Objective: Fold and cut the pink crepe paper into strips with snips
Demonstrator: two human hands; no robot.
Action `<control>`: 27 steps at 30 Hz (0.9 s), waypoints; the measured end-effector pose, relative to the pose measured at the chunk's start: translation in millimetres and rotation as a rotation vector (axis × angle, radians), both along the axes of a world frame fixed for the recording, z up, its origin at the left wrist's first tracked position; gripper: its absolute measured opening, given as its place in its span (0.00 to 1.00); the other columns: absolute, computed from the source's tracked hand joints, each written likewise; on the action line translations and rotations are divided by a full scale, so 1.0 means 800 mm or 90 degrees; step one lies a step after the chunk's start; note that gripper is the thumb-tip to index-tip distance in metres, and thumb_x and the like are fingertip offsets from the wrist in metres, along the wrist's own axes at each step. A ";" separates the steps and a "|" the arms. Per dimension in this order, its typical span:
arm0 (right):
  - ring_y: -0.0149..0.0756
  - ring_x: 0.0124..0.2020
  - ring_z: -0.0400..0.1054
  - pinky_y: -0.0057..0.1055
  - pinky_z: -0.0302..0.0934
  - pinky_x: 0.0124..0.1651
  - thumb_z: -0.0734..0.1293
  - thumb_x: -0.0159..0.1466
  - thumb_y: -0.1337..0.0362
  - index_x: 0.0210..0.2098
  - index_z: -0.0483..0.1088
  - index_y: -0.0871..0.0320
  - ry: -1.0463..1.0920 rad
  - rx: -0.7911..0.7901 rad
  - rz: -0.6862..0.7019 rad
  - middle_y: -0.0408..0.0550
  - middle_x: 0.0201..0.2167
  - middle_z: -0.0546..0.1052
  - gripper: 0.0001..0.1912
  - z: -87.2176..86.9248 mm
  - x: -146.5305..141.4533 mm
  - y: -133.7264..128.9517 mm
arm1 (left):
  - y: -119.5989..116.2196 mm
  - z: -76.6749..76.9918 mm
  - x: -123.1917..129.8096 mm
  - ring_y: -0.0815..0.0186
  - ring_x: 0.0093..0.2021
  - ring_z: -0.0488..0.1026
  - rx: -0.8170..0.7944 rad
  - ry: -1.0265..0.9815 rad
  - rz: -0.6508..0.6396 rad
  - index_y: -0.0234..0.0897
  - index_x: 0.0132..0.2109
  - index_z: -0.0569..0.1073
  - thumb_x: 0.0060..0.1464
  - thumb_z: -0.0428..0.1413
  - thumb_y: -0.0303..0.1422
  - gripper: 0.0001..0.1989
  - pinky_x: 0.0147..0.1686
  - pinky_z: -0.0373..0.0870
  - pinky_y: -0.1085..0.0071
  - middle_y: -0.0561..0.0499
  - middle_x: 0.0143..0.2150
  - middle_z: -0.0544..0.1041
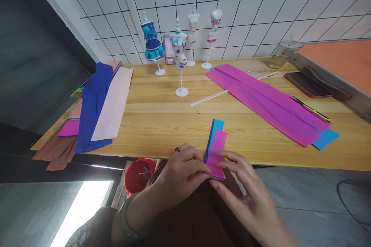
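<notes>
A layered strip of thin, crepe-like paper (216,148), magenta on top with light and dark blue beneath, reaches over the table's front edge. My left hand (185,170) pinches its lower left corner between thumb and fingers. At the strip's right side is my right hand (246,189), its fingers spread. Two of its fingertips rest on the magenta layer, while the thumb touches near the folded bottom edge. A long magenta sheet (266,100) lies to the right, with a light blue sheet (326,139) showing from under it.
Small white dress-form stands (181,65) line the back, one wearing a blue dress (152,40). Coloured sheets (94,112) are piled at left. A phone (308,84), a yellow-black cutter or pen (313,110), a lidded cup (284,54) and a white strip (208,98) lie right. Below is a red bin (139,175).
</notes>
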State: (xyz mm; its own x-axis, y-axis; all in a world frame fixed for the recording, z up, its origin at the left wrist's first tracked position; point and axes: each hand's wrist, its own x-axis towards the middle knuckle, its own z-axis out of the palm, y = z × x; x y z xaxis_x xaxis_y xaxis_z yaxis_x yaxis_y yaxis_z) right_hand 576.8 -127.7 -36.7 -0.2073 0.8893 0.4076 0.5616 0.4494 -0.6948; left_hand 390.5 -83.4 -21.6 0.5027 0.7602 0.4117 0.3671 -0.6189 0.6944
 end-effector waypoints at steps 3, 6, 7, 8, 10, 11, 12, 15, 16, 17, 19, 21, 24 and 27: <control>0.47 0.61 0.54 0.50 0.56 0.58 0.69 0.58 0.62 0.57 0.57 0.51 -0.042 -0.028 0.054 0.53 0.56 0.65 0.29 -0.007 0.004 0.004 | 0.001 0.012 -0.006 0.68 0.35 0.67 -0.011 -0.027 -0.039 0.38 0.35 0.76 0.53 0.56 0.29 0.03 0.37 0.64 0.70 0.49 0.32 0.70; 0.46 0.62 0.52 0.54 0.51 0.61 0.67 0.60 0.63 0.58 0.57 0.51 -0.060 -0.048 0.113 0.51 0.56 0.68 0.28 -0.006 0.006 0.006 | -0.001 0.030 -0.011 0.68 0.35 0.69 -0.031 -0.086 -0.076 0.37 0.34 0.75 0.51 0.59 0.28 0.01 0.37 0.65 0.69 0.49 0.32 0.70; 0.45 0.61 0.55 0.55 0.48 0.61 0.67 0.60 0.63 0.57 0.59 0.50 -0.053 -0.059 0.128 0.51 0.54 0.70 0.26 -0.004 0.005 0.006 | -0.002 0.035 -0.013 0.68 0.35 0.69 -0.052 -0.115 -0.085 0.37 0.33 0.75 0.50 0.59 0.27 0.01 0.37 0.66 0.69 0.49 0.32 0.70; 0.45 0.59 0.59 0.55 0.47 0.62 0.66 0.61 0.64 0.54 0.62 0.50 -0.041 -0.076 0.142 0.49 0.51 0.72 0.22 -0.001 0.003 0.006 | -0.003 0.040 -0.015 0.67 0.36 0.70 -0.086 -0.148 -0.090 0.37 0.33 0.74 0.49 0.60 0.27 0.02 0.37 0.67 0.69 0.49 0.33 0.71; 0.42 0.50 0.67 0.51 0.52 0.60 0.65 0.61 0.64 0.49 0.67 0.51 0.007 -0.145 0.166 0.47 0.45 0.76 0.15 0.008 -0.002 0.005 | -0.004 0.048 -0.019 0.65 0.40 0.72 -0.188 -0.225 -0.086 0.37 0.32 0.72 0.49 0.59 0.26 0.03 0.41 0.68 0.67 0.48 0.36 0.73; 0.40 0.45 0.70 0.46 0.59 0.55 0.65 0.61 0.63 0.45 0.69 0.52 0.045 -0.199 0.174 0.46 0.40 0.77 0.11 0.012 -0.006 0.005 | -0.003 0.049 -0.021 0.63 0.42 0.72 -0.256 -0.270 -0.071 0.37 0.32 0.71 0.50 0.59 0.26 0.03 0.42 0.69 0.67 0.48 0.38 0.74; 0.38 0.40 0.72 0.40 0.64 0.48 0.65 0.61 0.63 0.40 0.71 0.54 0.093 -0.266 0.182 0.45 0.36 0.77 0.08 0.015 -0.010 0.004 | -0.002 0.050 -0.022 0.62 0.43 0.73 -0.328 -0.317 -0.052 0.37 0.33 0.70 0.51 0.58 0.26 0.03 0.42 0.69 0.66 0.47 0.40 0.75; 0.33 0.29 0.71 0.29 0.65 0.32 0.65 0.61 0.61 0.36 0.69 0.57 0.290 -0.478 0.210 0.43 0.27 0.76 0.07 0.020 -0.025 0.004 | 0.008 0.047 -0.020 0.61 0.40 0.75 -0.526 -0.444 0.007 0.36 0.33 0.66 0.52 0.57 0.29 0.05 0.38 0.71 0.66 0.45 0.40 0.78; 0.33 0.28 0.71 0.29 0.64 0.32 0.66 0.60 0.61 0.38 0.68 0.57 0.355 -0.529 0.222 0.43 0.26 0.75 0.09 0.019 -0.030 0.004 | 0.013 0.045 -0.018 0.60 0.38 0.76 -0.570 -0.479 0.019 0.36 0.33 0.65 0.53 0.56 0.30 0.06 0.36 0.71 0.66 0.44 0.39 0.79; 0.32 0.28 0.71 0.29 0.64 0.32 0.68 0.58 0.60 0.41 0.67 0.57 0.407 -0.567 0.234 0.42 0.27 0.75 0.12 0.017 -0.035 0.005 | 0.018 0.043 -0.016 0.60 0.38 0.76 -0.602 -0.512 0.027 0.36 0.34 0.64 0.53 0.55 0.31 0.06 0.36 0.71 0.66 0.43 0.38 0.79; 0.32 0.29 0.72 0.29 0.64 0.34 0.71 0.55 0.60 0.44 0.65 0.58 0.464 -0.607 0.244 0.43 0.30 0.75 0.19 0.011 -0.043 0.007 | 0.030 0.036 -0.012 0.59 0.39 0.76 -0.647 -0.573 0.051 0.34 0.35 0.65 0.54 0.54 0.32 0.05 0.39 0.71 0.63 0.42 0.36 0.79; 0.32 0.30 0.72 0.30 0.64 0.36 0.73 0.53 0.59 0.44 0.65 0.58 0.489 -0.629 0.242 0.44 0.32 0.75 0.22 0.003 -0.048 0.010 | 0.041 0.029 -0.009 0.58 0.41 0.76 -0.685 -0.629 0.079 0.31 0.36 0.69 0.54 0.51 0.32 0.07 0.44 0.70 0.60 0.41 0.36 0.79; 0.32 0.30 0.72 0.30 0.64 0.36 0.73 0.52 0.58 0.43 0.65 0.58 0.518 -0.656 0.229 0.45 0.35 0.75 0.23 -0.007 -0.051 0.014 | 0.056 0.020 -0.004 0.59 0.41 0.76 -0.730 -0.684 0.106 0.27 0.34 0.74 0.53 0.49 0.32 0.12 0.49 0.68 0.61 0.41 0.34 0.79; 0.33 0.31 0.73 0.29 0.63 0.34 0.72 0.53 0.56 0.41 0.66 0.59 0.527 -0.658 0.221 0.47 0.35 0.76 0.20 -0.013 -0.052 0.017 | 0.067 0.014 0.000 0.61 0.39 0.76 -0.773 -0.715 0.129 0.28 0.30 0.74 0.54 0.48 0.32 0.14 0.49 0.68 0.63 0.43 0.29 0.78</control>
